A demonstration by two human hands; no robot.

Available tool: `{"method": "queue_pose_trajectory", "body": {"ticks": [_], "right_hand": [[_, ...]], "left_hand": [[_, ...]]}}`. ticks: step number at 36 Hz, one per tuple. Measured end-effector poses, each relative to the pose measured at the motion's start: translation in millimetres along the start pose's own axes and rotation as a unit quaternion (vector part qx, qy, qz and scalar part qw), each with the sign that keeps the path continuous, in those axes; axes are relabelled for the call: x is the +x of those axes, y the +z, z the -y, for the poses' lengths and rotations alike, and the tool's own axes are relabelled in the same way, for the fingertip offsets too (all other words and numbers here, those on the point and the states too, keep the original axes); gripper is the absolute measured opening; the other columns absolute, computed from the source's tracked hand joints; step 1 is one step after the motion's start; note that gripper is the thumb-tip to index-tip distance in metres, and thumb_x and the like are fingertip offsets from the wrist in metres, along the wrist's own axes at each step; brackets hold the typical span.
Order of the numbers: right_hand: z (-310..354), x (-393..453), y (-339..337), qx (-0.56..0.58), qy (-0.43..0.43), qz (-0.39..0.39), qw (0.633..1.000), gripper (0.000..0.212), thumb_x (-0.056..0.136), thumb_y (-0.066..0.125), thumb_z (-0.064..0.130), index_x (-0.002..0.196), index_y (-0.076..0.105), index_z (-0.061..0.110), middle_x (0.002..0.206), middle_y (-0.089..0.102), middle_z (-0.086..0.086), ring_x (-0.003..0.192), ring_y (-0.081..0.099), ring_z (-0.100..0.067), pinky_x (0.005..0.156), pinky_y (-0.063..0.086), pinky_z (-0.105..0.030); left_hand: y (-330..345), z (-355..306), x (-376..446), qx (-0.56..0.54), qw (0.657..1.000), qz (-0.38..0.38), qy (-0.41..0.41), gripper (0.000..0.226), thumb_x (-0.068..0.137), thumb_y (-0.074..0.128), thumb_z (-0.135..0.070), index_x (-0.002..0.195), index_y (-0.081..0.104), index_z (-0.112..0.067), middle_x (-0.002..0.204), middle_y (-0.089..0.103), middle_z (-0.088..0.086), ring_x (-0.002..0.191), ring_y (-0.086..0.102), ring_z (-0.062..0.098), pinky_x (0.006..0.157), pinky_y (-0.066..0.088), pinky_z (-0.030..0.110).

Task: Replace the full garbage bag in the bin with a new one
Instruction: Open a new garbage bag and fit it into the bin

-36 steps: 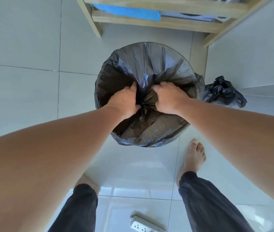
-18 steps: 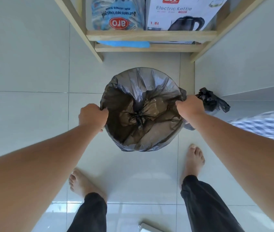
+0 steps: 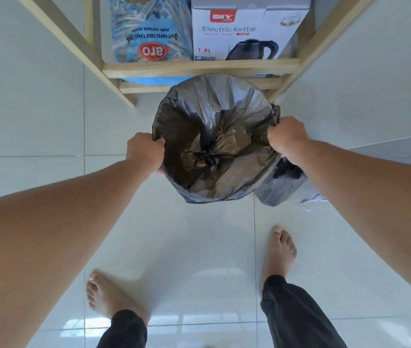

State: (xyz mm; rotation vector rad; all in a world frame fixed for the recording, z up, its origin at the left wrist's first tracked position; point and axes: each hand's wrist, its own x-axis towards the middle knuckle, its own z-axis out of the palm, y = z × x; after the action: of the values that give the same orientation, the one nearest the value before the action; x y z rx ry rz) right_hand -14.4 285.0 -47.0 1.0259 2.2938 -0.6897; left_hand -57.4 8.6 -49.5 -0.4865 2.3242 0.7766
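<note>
I am fitting the new bag (image 3: 214, 116) over the bin, which sits in the upper middle of the frame on the tiled floor (image 3: 36, 109), just in front of a wooden shelf (image 3: 199, 67); the bin itself is hidden under the plastic, so I cannot see its rim. To do this well, I judge I should pull the film down evenly on both sides at once, keep the overhang equal all round, and leave enough slack inside that the knotted bottom (image 3: 208, 156) settles low instead of tearing. My left hand (image 3: 145, 150), at the left edge of the bag, is closed in a fist with the fingers curled tight around a fold of the bag's lip. Across the opening, my right hand (image 3: 287, 136) is likewise clenched on the lip at the right edge, knuckles up, pinching gathered plastic. Just beyond and below that hand, at the right of the bin, lies the full bag (image 3: 279, 184), grey and dark, resting on the floor and partly covered by my forearm. On the shelf behind stand a blue packet (image 3: 149, 31) and a kettle box (image 3: 247, 31).
</note>
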Motion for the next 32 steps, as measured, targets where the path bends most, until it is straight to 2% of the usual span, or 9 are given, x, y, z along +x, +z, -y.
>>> {"method": "queue_pose_trajectory", "body": {"ticks": [4, 6, 9, 13, 16, 22, 25, 29, 32], "right_hand": [[-13.4, 13.9, -19.9, 0.013, 0.026, 0.003, 1.0, 0.018, 0.095, 0.043, 0.008, 0.088, 0.058, 0.001, 0.111, 0.059, -0.024, 0.115, 0.057, -0.039, 0.076, 0.038, -0.031], [-17.3, 14.6, -22.1, 0.032, 0.04, -0.006, 0.999, 0.031, 0.095, 0.045, 0.005, 0.063, 0.043, 0.006, 0.084, 0.054, -0.017, 0.108, 0.06, -0.039, 0.072, 0.038, -0.031], [-26.3, 15.7, -29.8, 0.044, 0.051, -0.022, 0.997, 0.039, 0.095, 0.046, 0.005, 0.059, 0.035, 0.01, 0.069, 0.042, -0.007, 0.107, 0.06, -0.037, 0.071, 0.036, -0.03], [-40.4, 18.4, -33.8, 0.059, 0.058, -0.022, 0.996, 0.025, 0.097, 0.043, 0.012, 0.075, 0.054, 0.005, 0.113, 0.06, -0.022, 0.116, 0.056, -0.038, 0.081, 0.043, -0.034], [-49.2, 18.7, -31.7, 0.094, 0.058, -0.033, 0.993, 0.033, 0.096, 0.047, 0.023, 0.111, 0.062, -0.002, 0.112, 0.063, -0.02, 0.109, 0.059, -0.038, 0.074, 0.038, -0.03], [-69.4, -22.6, -30.6, 0.109, -0.007, -0.039, 0.993, 0.026, 0.09, 0.044, 0.0, 0.104, 0.066, 0.001, 0.109, 0.063, -0.02, 0.102, 0.059, -0.037, 0.078, 0.043, -0.031], [-94.2, -39.5, -24.9, 0.104, -0.036, -0.037, 0.993, 0.031, 0.087, 0.041, 0.004, 0.107, 0.065, 0.009, 0.108, 0.065, -0.015, 0.103, 0.058, -0.035, 0.074, 0.04, -0.03], [-125.4, -62.5, -24.5, 0.079, -0.04, -0.027, 0.996, 0.033, 0.081, 0.041, 0.006, 0.1, 0.063, 0.022, 0.112, 0.066, -0.009, 0.11, 0.059, -0.033, 0.083, 0.046, -0.03], [-141.9, -66.5, -28.0, 0.081, -0.022, -0.032, 0.996, 0.046, 0.085, 0.044, 0.008, 0.129, 0.056, 0.015, 0.131, 0.061, -0.011, 0.121, 0.055, -0.032, 0.094, 0.049, -0.035]], "left_hand": [[16.6, -30.4, 4.2, -0.002, 1.0, 0.007, 0.005, 0.034, 0.098, 0.051, -0.032, 0.107, 0.063, -0.001, 0.104, 0.07, 0.018, 0.086, 0.071, 0.041, 0.077, 0.061, 0.046], [21.2, -39.0, 3.4, -0.006, 1.0, 0.014, 0.001, 0.032, 0.098, 0.051, -0.031, 0.107, 0.063, -0.002, 0.101, 0.07, 0.017, 0.084, 0.071, 0.041, 0.077, 0.061, 0.045], [32.9, -53.3, 3.2, -0.003, 1.0, 0.016, -0.004, 0.031, 0.099, 0.052, -0.032, 0.107, 0.063, -0.004, 0.098, 0.07, 0.014, 0.08, 0.072, 0.04, 0.076, 0.061, 0.044], [40.2, -64.8, 2.9, -0.002, 1.0, 0.025, -0.008, 0.038, 0.098, 0.052, -0.038, 0.114, 0.062, -0.006, 0.107, 0.071, 0.012, 0.081, 0.072, 0.037, 0.076, 0.061, 0.041], [40.7, -69.0, 0.1, -0.022, 0.998, 0.02, -0.049, 0.041, 0.097, 0.051, -0.043, 0.121, 0.059, -0.011, 0.111, 0.066, 0.007, 0.07, 0.069, 0.028, 0.06, 0.059, 0.032], [41.8, -72.8, -27.7, 0.098, 0.985, -0.137, 0.048, 0.039, 0.098, 0.041, -0.035, 0.126, 0.055, -0.012, 0.127, 0.053, 0.012, 0.112, 0.057, 0.03, 0.088, 0.047, 0.035], [50.4, -75.9, -59.1, 0.097, 0.972, -0.164, 0.136, 0.036, 0.096, 0.038, -0.029, 0.112, 0.062, -0.008, 0.117, 0.056, 0.017, 0.104, 0.057, 0.033, 0.085, 0.046, 0.04], [81.2, -87.5, -94.1, 0.079, 0.966, -0.039, 0.244, 0.031, 0.093, 0.041, -0.026, 0.079, 0.059, -0.004, 0.085, 0.067, 0.015, 0.078, 0.06, 0.033, 0.067, 0.046, 0.037], [109.5, -100.3, -115.6, 0.054, 0.966, 0.092, 0.237, 0.038, 0.092, 0.046, -0.029, 0.084, 0.068, 0.0, 0.078, 0.071, 0.017, 0.072, 0.069, 0.034, 0.068, 0.058, 0.044]]}}
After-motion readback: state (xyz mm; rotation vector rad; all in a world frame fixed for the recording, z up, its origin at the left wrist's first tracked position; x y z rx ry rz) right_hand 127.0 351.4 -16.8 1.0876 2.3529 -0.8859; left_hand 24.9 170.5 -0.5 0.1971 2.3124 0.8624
